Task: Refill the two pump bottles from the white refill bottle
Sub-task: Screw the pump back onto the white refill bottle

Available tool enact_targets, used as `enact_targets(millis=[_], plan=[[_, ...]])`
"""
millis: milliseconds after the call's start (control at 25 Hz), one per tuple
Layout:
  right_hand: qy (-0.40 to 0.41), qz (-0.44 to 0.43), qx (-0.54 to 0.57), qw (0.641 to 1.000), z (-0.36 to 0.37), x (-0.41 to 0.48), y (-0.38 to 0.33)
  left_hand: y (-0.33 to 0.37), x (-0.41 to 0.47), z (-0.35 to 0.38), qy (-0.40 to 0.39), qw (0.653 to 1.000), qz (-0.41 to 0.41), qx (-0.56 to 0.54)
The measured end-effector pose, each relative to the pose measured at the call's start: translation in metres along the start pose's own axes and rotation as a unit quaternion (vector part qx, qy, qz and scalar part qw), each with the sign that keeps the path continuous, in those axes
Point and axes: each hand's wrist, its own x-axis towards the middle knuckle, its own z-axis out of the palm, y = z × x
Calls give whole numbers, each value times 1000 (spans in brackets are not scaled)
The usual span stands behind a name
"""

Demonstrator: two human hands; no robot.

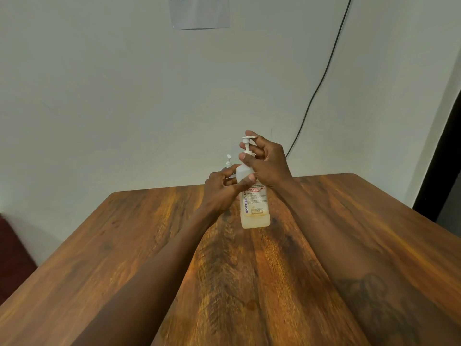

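A clear pump bottle (pixel 254 208) with a white label and a little yellowish liquid at its bottom stands upright on the wooden table (pixel 124 245). My left hand (pixel 222 193) grips its shoulder, thumb across the front. My right hand (pixel 267 163) holds the white pump collar between thumb and fingers, one fingertip on the pump head. Behind my left hand, only the white pump top of a second bottle (pixel 228 161) shows by the wall. The white refill bottle is not in view.
The table's far edge meets a pale wall. A black cable (pixel 321 78) runs down the wall to the right of my hands. A dark red seat (pixel 12 253) sits past the table's left edge.
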Motion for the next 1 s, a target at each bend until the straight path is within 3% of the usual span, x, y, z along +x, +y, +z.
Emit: enact_targets(millis=[400,520,1000], plan=[[34,30,-99,994,-24,13,21,-18,32,33,25,998,6,53],[82,46,-113,989,-37,25,36,-28,52,60,18,999,14,43],[192,103,-230,948,-122,125,127,-45,197,176,-30,999,32,27]])
